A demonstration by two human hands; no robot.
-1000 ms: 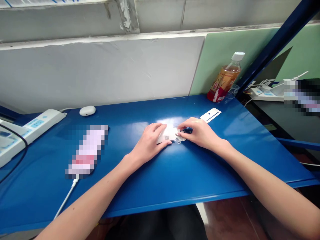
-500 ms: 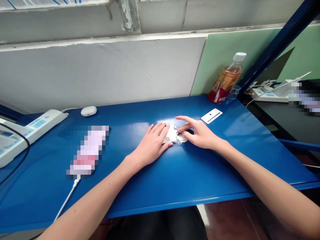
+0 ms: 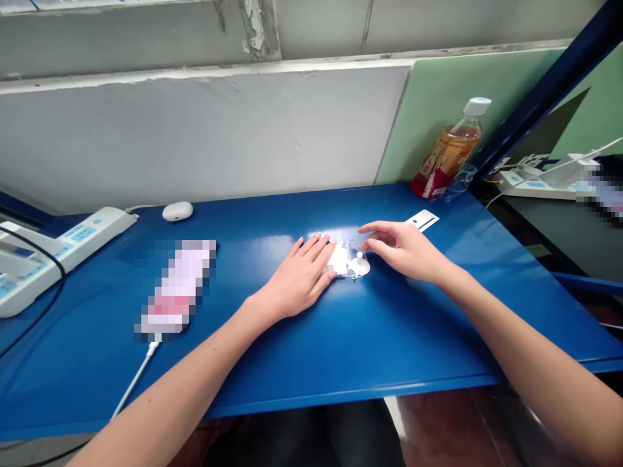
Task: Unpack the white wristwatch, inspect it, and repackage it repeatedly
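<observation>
Near the middle of the blue table lies a small clear packet with a white card or paper in it. At its right end is a round white piece with a small knob. My left hand rests flat with fingers spread, its fingertips over the packet's left part. My right hand hovers just right of the round piece, fingers curved and apart, holding nothing. Partly hidden behind my right hand is a white card with a dark stripe.
A blurred phone on a white cable lies at the left, beyond it a white earbud case and a power strip. A drink bottle leans at the back right near a blue post.
My right hand has lifted off the packet and moved right, uncovering the round white piece. My left hand stays on the packet. The whole view has shifted slightly.
</observation>
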